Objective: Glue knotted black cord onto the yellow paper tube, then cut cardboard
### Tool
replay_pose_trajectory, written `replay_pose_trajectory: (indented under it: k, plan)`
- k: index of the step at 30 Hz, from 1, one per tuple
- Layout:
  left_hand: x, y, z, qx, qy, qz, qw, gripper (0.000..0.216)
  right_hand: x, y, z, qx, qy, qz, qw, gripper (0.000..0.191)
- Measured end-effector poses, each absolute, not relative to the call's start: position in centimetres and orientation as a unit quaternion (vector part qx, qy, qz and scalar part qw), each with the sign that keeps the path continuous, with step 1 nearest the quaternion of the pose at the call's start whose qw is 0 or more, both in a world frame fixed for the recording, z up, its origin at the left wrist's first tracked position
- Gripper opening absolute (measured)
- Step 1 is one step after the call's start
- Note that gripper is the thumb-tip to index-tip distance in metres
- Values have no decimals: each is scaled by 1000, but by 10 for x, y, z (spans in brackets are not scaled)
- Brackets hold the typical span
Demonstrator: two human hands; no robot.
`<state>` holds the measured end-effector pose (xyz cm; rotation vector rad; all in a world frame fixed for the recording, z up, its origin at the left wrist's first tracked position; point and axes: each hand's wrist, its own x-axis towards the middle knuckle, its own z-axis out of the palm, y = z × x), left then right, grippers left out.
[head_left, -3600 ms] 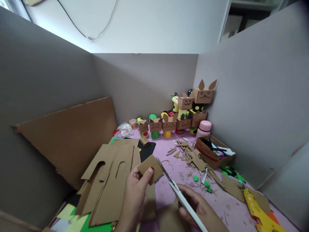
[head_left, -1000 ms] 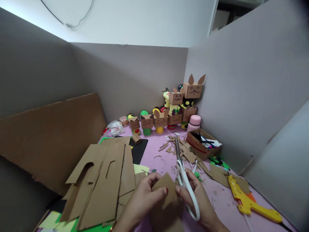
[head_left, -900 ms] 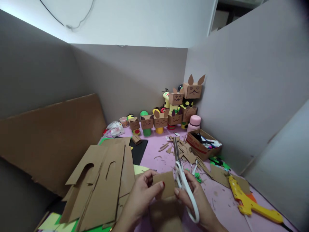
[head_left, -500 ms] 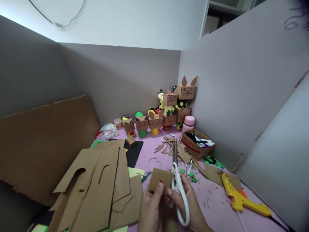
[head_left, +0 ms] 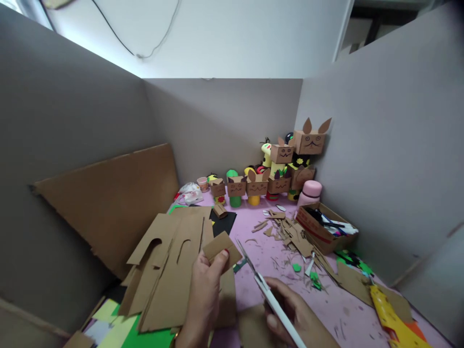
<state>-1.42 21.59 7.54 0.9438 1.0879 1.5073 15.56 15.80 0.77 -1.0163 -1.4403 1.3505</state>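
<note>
My left hand (head_left: 203, 295) pinches a small brown cardboard piece (head_left: 222, 247) between thumb and fingers, holding it up over the pink table. My right hand (head_left: 299, 316) grips white-handled scissors (head_left: 266, 292); their blades point up and left, with the tip close to the cardboard piece's right edge. Both hands sit low in the middle of the view.
Cut cardboard sheets (head_left: 170, 266) lie to the left, and a large board (head_left: 108, 203) leans on the left wall. Cardboard scraps (head_left: 290, 234), an open box of tools (head_left: 324, 227), a pink bottle (head_left: 308, 192), box-headed figures (head_left: 275, 169) and a yellow glue gun (head_left: 393, 321) fill the right.
The left hand lifted the cardboard piece away from the right hand. The scissors swung from pointing straight ahead to pointing up-left. The view shifted right.
</note>
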Motion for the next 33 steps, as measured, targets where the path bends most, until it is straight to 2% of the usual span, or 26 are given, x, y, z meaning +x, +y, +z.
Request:
replay_pose_trajectory:
  k: [8, 19, 33]
  plan:
    - [-15, 214, 77, 400, 441, 608, 525, 24, 155, 157, 9, -421, -590, 540, 428, 64]
    - [-11, 213, 78, 405, 439, 602, 530, 28, 156, 157, 7, -419, -594, 543, 420, 60]
    - [-10, 213, 75, 412, 459, 601, 508, 22, 157, 158, 3, -412, -608, 530, 424, 65]
